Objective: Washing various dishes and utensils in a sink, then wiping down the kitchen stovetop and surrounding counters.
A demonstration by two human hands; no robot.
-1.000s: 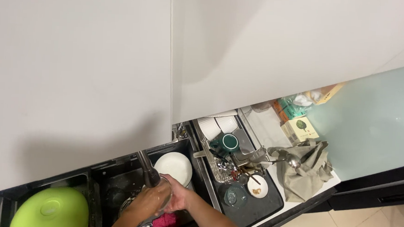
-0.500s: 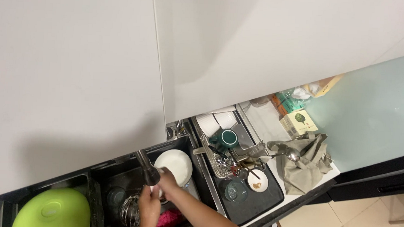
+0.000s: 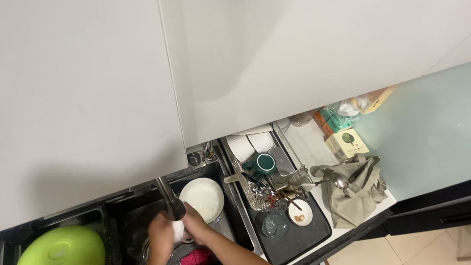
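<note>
Both hands in sink [image 3: 134, 224] under faucet [image 3: 168, 199]. Left hand [image 3: 160, 236] and right hand [image 3: 194, 228] closed around small white cup [image 3: 178, 230] between them; white plate [image 3: 202, 196] at 12 o'clock.

Lighting: bright, even, from overhead. Soft grey shadows on white cabinet doors [image 3: 87, 87]; dark sink basin [image 3: 134, 218] dim. Focus sharp; mild wide-angle tilt at edges.
</note>
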